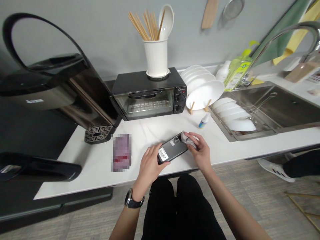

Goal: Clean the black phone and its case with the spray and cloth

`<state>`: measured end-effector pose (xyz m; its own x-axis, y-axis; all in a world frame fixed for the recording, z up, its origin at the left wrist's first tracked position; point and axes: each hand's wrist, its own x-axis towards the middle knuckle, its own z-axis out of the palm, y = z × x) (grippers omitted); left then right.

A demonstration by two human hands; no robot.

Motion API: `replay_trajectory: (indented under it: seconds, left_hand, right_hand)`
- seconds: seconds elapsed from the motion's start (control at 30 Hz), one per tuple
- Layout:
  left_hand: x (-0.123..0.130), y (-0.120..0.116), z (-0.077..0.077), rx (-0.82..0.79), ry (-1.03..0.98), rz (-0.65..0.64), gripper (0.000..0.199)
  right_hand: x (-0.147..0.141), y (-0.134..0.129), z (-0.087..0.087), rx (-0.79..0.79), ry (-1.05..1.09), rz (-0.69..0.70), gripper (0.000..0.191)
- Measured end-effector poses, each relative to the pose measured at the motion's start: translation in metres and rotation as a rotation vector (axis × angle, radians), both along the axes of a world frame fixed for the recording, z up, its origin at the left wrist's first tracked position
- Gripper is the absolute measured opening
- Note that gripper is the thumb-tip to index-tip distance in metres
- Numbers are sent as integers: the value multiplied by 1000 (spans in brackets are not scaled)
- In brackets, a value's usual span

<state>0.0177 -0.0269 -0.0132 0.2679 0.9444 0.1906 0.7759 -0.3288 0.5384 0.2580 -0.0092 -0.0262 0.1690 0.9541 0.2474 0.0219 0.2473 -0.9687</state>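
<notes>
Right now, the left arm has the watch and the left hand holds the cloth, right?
No, the head view shows the right hand holding the cloth; the left hand grips the black device. The watch is indeed on the left arm.

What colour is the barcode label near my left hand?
The barcode label is white, clearest in head view.

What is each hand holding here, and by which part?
The left hand holds a dark device by its white-labelled end; the right hand holds a bunched grey cloth at the other end, its gripped part unclear.
</notes>
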Motion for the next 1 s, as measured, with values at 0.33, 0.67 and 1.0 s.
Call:
replay_trajectory:
  seconds: [0.33,0.67,1.0]
  left_hand:
    - [3,-10,-9,-118,-334,122,42]
    - [1,-12,-8,-172,-398,162,16]
    - [1,-12,-14,10,-208,71,15]
  right_hand:
    - [7,11,-10,-77,-177,-118,41]
    - [-14,8,19,190,-92,-652,47]
    - [-32,-6,9,296,-700,-93,51]
